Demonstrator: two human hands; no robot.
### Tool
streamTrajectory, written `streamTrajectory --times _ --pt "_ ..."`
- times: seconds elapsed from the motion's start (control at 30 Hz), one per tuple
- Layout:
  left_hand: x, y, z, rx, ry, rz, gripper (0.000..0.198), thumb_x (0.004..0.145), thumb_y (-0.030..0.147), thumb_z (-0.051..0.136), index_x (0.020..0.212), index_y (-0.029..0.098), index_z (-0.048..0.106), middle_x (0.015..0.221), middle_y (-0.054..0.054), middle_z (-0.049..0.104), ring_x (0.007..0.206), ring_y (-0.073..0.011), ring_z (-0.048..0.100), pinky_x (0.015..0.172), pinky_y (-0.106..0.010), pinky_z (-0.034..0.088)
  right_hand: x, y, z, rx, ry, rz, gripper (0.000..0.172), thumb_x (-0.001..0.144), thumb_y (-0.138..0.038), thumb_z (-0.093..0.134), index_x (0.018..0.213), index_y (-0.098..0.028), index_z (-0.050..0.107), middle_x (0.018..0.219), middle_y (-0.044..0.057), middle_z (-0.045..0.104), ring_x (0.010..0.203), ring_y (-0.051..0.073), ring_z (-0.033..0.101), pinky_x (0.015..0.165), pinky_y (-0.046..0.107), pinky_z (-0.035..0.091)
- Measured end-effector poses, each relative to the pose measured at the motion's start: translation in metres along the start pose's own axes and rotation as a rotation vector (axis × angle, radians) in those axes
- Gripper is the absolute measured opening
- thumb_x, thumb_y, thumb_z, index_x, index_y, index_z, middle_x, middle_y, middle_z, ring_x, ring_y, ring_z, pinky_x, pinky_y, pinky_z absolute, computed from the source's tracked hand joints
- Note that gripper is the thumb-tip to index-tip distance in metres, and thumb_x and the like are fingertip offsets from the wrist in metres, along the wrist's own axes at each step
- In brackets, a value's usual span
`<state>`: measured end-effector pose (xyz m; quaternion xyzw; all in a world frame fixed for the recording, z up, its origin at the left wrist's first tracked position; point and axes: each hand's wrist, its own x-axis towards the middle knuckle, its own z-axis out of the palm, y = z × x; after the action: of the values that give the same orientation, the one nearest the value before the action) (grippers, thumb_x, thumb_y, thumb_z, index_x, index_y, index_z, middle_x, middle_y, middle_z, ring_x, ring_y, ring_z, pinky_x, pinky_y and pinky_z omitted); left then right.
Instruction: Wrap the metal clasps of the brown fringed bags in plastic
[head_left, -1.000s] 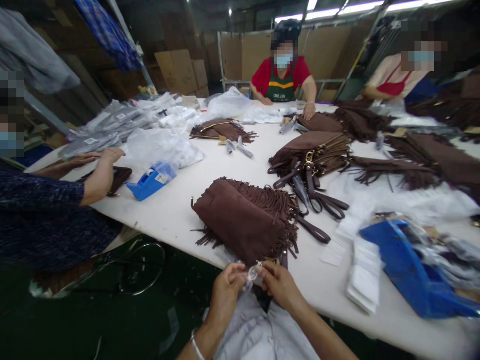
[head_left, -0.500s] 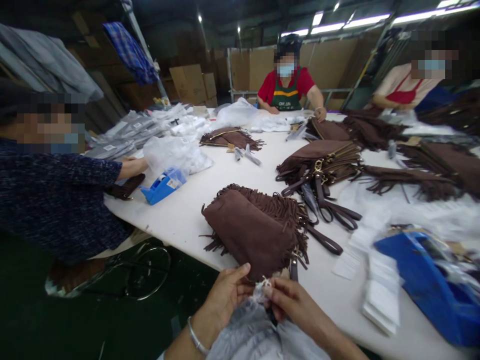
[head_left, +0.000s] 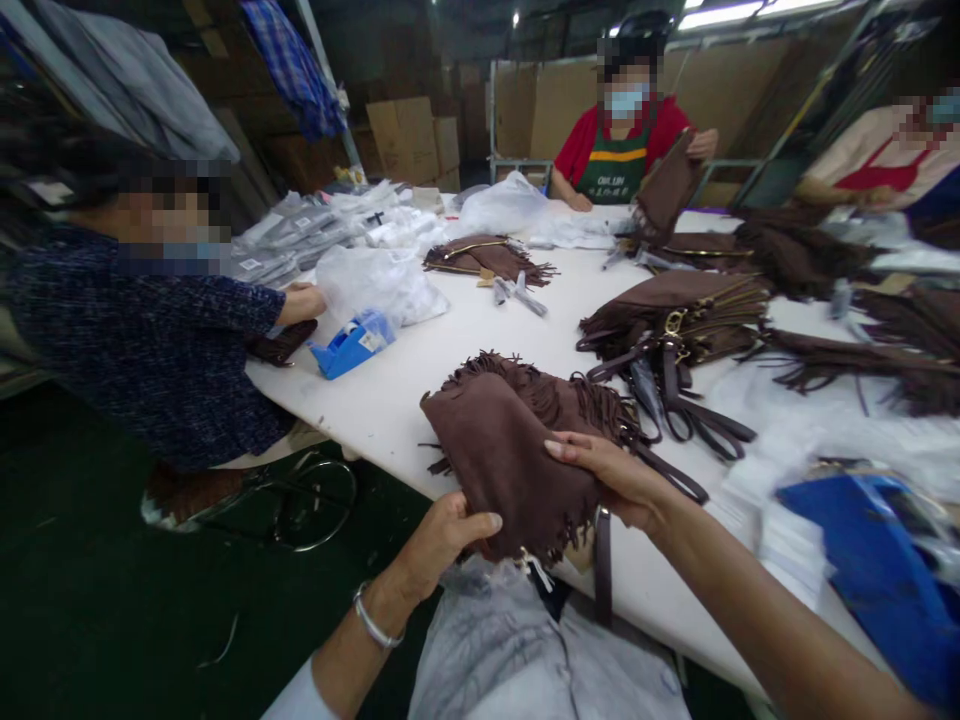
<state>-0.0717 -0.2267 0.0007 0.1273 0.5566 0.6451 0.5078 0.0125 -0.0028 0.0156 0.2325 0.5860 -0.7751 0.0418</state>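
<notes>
A brown fringed bag [head_left: 502,460] lies at the near table edge, its front end tilted up between my hands. My left hand [head_left: 442,540] grips its lower left edge, thumb on top. On its right side my right hand [head_left: 607,470] holds the bag with the thumb across the upper face and the fingers beneath. A small white tag or tie [head_left: 536,570] hangs at the near edge by a zip end. Below it, a dark wrist strap [head_left: 603,570] dangles over the edge. Behind lies more brown fringe, partly hidden by the bag.
A stack of brown bags [head_left: 675,310] with straps lies beyond my right hand. A blue tape dispenser [head_left: 352,345] stands left, a blue bin [head_left: 870,560] right, near white papers [head_left: 791,555]. Co-workers sit at the left [head_left: 150,340] and far side [head_left: 619,150] of the white table [head_left: 360,410].
My hands have left the white tie and now hold the bag's sides, raising its near end. The far co-worker has lifted a brown bag. The view has shifted slightly.
</notes>
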Motion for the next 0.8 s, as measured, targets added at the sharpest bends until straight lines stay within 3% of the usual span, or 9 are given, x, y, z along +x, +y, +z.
streamTrajectory --times 0.07,0.17,0.27,0.43,0.6,0.7,0.8 --pt "-0.001 0.001 -0.007 -0.124 0.060 0.017 0.042 0.078 0.042 0.067 0.106 0.012 0.067 0.097 -0.012 0.072 0.077 -0.0211 0.066 0.065 -0.029 0.052 0.003 -0.002 0.011 0.151 -0.131 0.016 0.042 0.074 -0.036 0.073 0.110 -0.017 0.062 0.102 0.008 0.070 0.086 0.018 0.066 0.080 0.028 0.051" --pt "0.005 -0.005 -0.015 -0.355 0.186 0.039 0.048 0.081 0.047 0.063 0.116 0.015 0.062 0.108 -0.013 0.070 0.084 -0.0220 0.068 0.070 -0.032 0.055 -0.001 0.002 0.024 0.159 -0.132 -0.029 0.046 0.072 -0.031 0.076 0.113 -0.021 0.059 0.105 0.004 0.069 0.086 0.016 0.066 0.077 0.025 0.052" --pt "0.013 -0.014 -0.015 -0.468 0.276 0.041 0.049 0.073 0.036 0.074 0.115 0.014 0.063 0.106 -0.014 0.071 0.088 -0.0243 0.069 0.080 -0.035 0.055 -0.004 0.008 0.029 0.042 -0.151 0.006 0.047 0.071 -0.035 0.077 0.112 -0.022 0.058 0.104 0.003 0.069 0.088 0.017 0.066 0.075 0.025 0.053" --pt "0.016 -0.008 -0.014 -0.374 0.397 0.256 0.053 0.064 0.024 0.080 0.114 0.015 0.064 0.108 -0.011 0.072 0.093 -0.0258 0.068 0.089 -0.039 0.052 0.011 0.001 0.038 -0.021 0.040 0.019 0.055 0.073 -0.044 0.075 0.120 -0.025 0.054 0.111 0.005 0.068 0.095 0.020 0.065 0.078 0.029 0.054" --pt "0.014 0.038 -0.032 -0.089 0.367 0.420 0.043 0.063 0.026 0.080 0.103 0.015 0.070 0.104 -0.008 0.073 0.093 -0.0258 0.067 0.089 -0.040 0.052 0.052 -0.026 0.070 0.101 -0.156 0.026 0.053 0.068 -0.033 0.078 0.116 -0.020 0.060 0.104 0.009 0.071 0.083 0.022 0.068 0.078 0.037 0.056" --pt "0.013 0.077 -0.050 0.038 0.358 0.474 0.043 0.063 0.028 0.081 0.103 0.015 0.070 0.107 -0.009 0.072 0.096 -0.0266 0.067 0.091 -0.040 0.050 0.078 -0.044 0.093 0.100 -0.121 -0.058 0.047 0.065 -0.027 0.078 0.109 -0.018 0.063 0.095 0.008 0.073 0.076 0.022 0.068 0.073 0.036 0.056" --pt "0.015 0.109 -0.069 -0.036 0.350 0.551 0.047 0.068 0.033 0.077 0.110 0.014 0.067 0.109 -0.011 0.071 0.096 -0.0266 0.067 0.092 -0.041 0.051 0.094 -0.059 0.119 0.042 -0.043 -0.265 0.050 0.064 -0.027 0.076 0.112 -0.021 0.061 0.095 0.004 0.073 0.079 0.021 0.067 0.074 0.035 0.055"
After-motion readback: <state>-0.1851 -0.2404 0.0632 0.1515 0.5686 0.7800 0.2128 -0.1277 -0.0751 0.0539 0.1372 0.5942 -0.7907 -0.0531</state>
